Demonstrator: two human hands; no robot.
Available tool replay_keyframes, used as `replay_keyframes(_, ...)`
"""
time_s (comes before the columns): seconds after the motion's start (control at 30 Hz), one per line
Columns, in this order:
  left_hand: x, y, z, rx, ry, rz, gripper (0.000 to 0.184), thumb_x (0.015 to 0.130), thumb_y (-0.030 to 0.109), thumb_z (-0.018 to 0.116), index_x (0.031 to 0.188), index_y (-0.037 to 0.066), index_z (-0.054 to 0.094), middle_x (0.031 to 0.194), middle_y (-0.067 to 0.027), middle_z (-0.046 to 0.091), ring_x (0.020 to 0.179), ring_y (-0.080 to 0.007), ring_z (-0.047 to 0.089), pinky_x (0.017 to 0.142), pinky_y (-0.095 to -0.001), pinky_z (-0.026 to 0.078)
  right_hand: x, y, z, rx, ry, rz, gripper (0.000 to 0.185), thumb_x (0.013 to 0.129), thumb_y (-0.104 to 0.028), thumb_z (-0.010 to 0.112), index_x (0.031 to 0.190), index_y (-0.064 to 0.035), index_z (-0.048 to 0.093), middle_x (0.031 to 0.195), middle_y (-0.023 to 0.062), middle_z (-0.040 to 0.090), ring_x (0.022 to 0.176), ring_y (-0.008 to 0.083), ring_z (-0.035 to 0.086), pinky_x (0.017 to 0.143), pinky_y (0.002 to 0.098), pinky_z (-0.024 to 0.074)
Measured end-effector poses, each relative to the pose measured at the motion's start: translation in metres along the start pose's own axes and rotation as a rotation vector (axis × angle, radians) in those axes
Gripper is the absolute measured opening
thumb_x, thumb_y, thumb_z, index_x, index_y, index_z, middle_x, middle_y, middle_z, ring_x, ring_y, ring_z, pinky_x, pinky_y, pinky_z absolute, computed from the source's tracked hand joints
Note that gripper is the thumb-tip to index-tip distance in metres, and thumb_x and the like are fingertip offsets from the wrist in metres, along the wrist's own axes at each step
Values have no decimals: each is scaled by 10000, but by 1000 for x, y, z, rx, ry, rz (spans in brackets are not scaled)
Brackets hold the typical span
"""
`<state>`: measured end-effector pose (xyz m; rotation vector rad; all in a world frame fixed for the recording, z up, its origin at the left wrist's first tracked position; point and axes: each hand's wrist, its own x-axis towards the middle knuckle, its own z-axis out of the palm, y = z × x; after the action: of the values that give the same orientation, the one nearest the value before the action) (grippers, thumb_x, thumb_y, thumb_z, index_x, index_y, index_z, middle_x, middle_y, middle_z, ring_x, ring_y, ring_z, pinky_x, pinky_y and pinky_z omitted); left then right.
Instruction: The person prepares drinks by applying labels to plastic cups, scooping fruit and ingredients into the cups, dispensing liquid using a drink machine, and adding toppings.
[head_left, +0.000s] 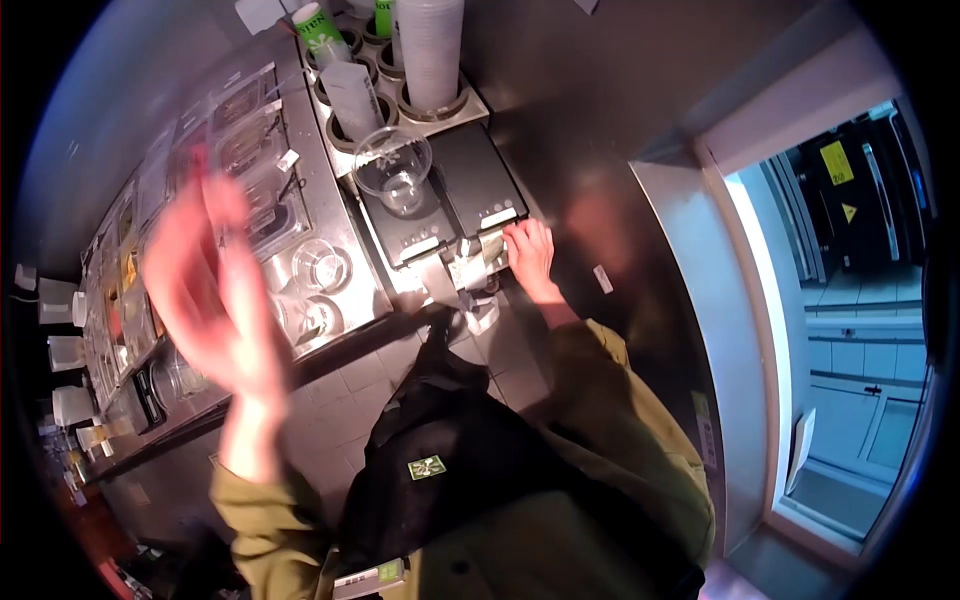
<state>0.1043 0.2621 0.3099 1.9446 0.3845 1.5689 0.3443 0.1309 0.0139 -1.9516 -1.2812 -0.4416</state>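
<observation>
My left hand (pixel 215 290) is raised over the left counter, close to the camera and smeared by motion; its fingers cannot be made out clearly. My right hand (pixel 532 255) is at the front right corner of a flat black device (pixel 482 170) that looks like a digital scale. Its fingers are bent and pressed together beside a pale greenish slip (pixel 494 247); what they pinch, if anything, is hidden. A clear plastic cup (pixel 393 172) stands upright on the second black device (pixel 408 232) to the left. White paper strips (pixel 440 280) hang at the front edge.
Behind the devices, a metal rack (pixel 465 108) holds stacked cups (pixel 430 50) and a green-and-white cup (pixel 318 32). Clear cups (pixel 322 268) sit on the left counter near lidded containers (pixel 240 150). A metal-framed opening (pixel 745 300) lies to the right.
</observation>
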Motion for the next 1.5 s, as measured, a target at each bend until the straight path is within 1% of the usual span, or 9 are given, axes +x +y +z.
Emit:
replay_keyframes(0.17, 188, -144, 56, 384, -503, 123, 283, 812, 200, 567, 1047, 43, 551, 939, -87, 606, 848, -175, 578, 741, -279, 443, -9, 5, 6, -61, -66, 45, 106, 692, -76, 611, 778, -63, 552, 779, 93, 489, 733, 270, 489, 641, 364, 371)
replay_keyframes(0.27, 230, -242, 85, 703, -722, 201, 259, 761, 220, 563, 957, 51, 561, 839, -119, 617, 806, -282, 594, 693, -383, 468, -16, 3, 15, -114, -130, 95, 114, 694, -63, 595, 792, -54, 537, 804, 111, 493, 752, 290, 489, 652, 382, 374)
replay_keyframes(0.5, 208, -363, 200, 912, -883, -95, 549, 767, 507, 491, 1125, 91, 486, 1083, -179, 529, 920, -339, 567, 770, -432, 465, 17, -27, -28, 50, -276, 140, 135, 672, -4, 570, 770, -31, 481, 900, 134, 551, 827, 296, 524, 727, 378, 395)
replay_keyframes(0.6, 194, -381, 232, 848, -985, -160, 444, 791, 399, 481, 1117, 100, 451, 1045, -233, 507, 875, -374, 571, 733, -445, 472, 99, -66, -69, 250, 42, 184, 159, 710, 67, 541, 826, -27, 485, 770, 118, 555, 710, 226, 541, 665, 297, 421)
replay_keyframes(0.73, 180, -398, 233, 665, -918, -144, 308, 791, 279, 484, 1035, 94, 445, 971, -237, 481, 772, -386, 580, 653, -469, 475, 191, -97, -82, 674, 313, 520, 383, 773, 98, 534, 1109, -17, 392, 890, 81, 538, 739, 120, 510, 645, 229, 435)
replay_keyframes(1.03, 207, -383, 248, 718, -811, -232, 417, 685, 329, 627, 993, 69, 518, 959, -212, 499, 799, -354, 582, 667, -447, 479, 214, -82, -59, 953, 12, 725, 395, 782, 67, 530, 1153, 1, 413, 937, 95, 570, 817, 123, 546, 725, 232, 441)
replay_keyframes(1.2, 285, -291, 189, 754, -781, 59, 537, 695, 387, 618, 1104, 78, 460, 1003, -226, 487, 809, -377, 572, 696, -456, 477, 220, -93, -70, 997, -27, 754, 412, 772, 67, 520, 1162, 8, 403, 944, 102, 574, 833, 127, 543, 731, 228, 429)
replay_keyframes(1.33, 328, -228, 108, 727, -635, 7, 579, 691, 381, 603, 1120, 23, 453, 1039, -228, 497, 853, -371, 561, 782, -428, 451, 252, -104, -69, 1234, 6, 770, 424, 767, 37, 531, 1163, 5, 384, 971, 93, 542, 846, 137, 534, 730, 240, 435)
replay_keyframes(1.5, 261, -86, 2, 328, -555, -256, 511, 688, 247, 678, 1035, -7, 400, 1011, -157, 476, 900, -215, 540, 742, -334, 473, 294, -157, -65, 1573, 96, 517, 472, 769, -17, 608, 1179, 0, 374, 955, 55, 502, 835, 107, 513, 733, 222, 436)
